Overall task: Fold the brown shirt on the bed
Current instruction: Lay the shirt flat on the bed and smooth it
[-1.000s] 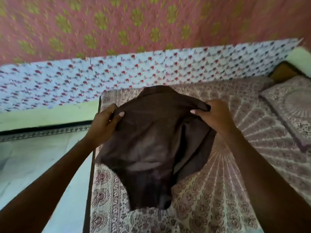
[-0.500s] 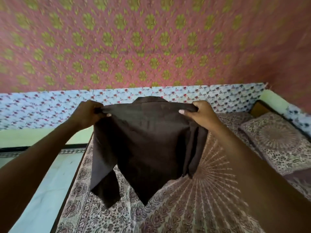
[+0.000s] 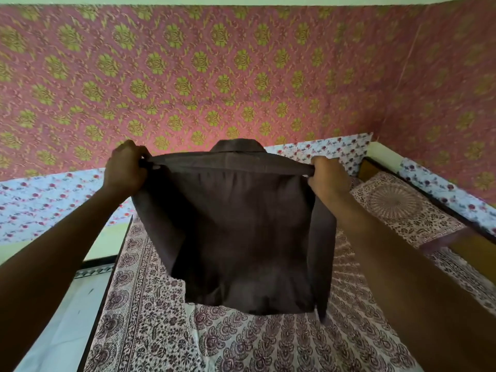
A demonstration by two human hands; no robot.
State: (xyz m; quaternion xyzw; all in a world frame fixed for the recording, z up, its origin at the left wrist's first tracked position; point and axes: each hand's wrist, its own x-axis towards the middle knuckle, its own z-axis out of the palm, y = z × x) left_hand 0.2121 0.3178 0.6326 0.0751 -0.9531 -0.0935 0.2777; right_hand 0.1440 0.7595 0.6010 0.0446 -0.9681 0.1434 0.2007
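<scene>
Brown shirt [image 3: 241, 232] held up in the air above the bed [image 3: 241, 342], spread flat, collar at top, hem hanging clear of the patterned sheet. 2 hands at the shoulder line: left hand [image 3: 126, 167] pinches the left shoulder, fingers curled tight on the cloth; right hand [image 3: 328, 177] grips the right shoulder likewise (fingertips hidden behind fabric). Pillow [image 3: 402, 210] lies at the right.
</scene>
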